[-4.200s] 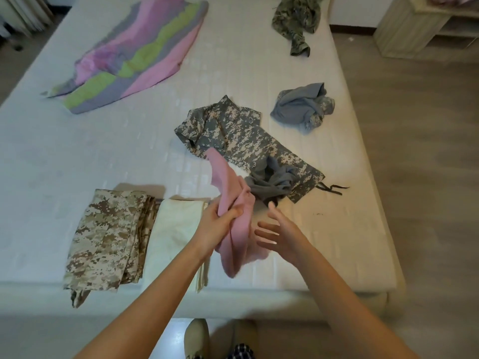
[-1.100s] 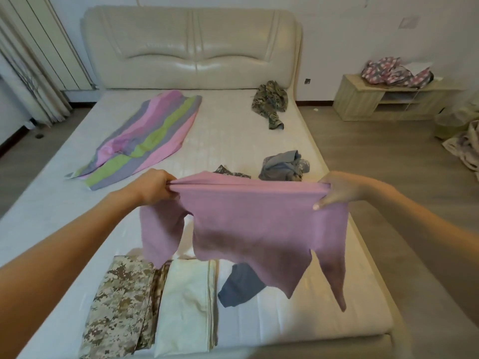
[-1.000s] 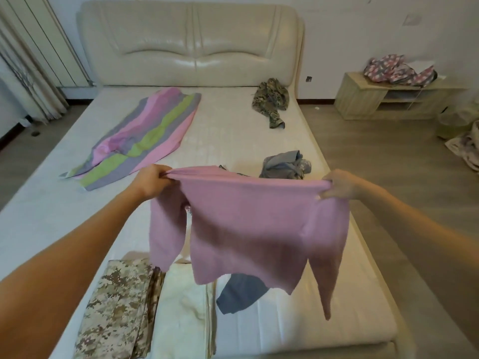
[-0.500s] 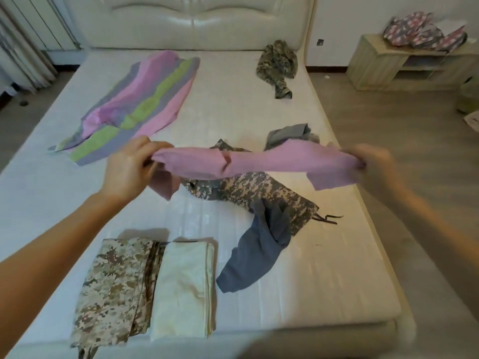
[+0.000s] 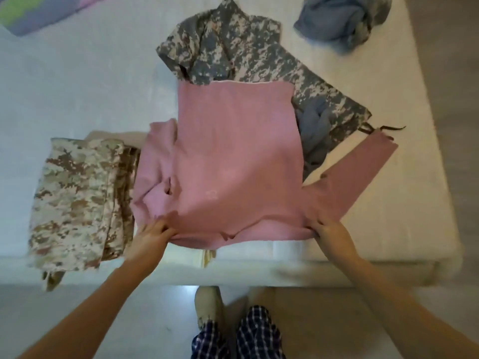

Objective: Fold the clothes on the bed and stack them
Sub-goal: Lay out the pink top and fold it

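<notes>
- Pinching near edge of pink top (image 5: 233,156): left hand (image 5: 153,233) at one corner, right hand (image 5: 329,229) at the other.
- Top spread flat on bed (image 5: 77,86), far hem over grey camo garment (image 5: 246,47).
- Its right-side sleeve (image 5: 363,172) flat; left-side sleeve (image 5: 155,164) bunched, touching folded tan camo (image 5: 77,198).
- Beneath it, cream fabric (image 5: 204,257), probably folded; mostly hidden.

Pink shirt (image 5: 238,161) spread flat (sleeves out) on bed (image 5: 77,94).
</notes>
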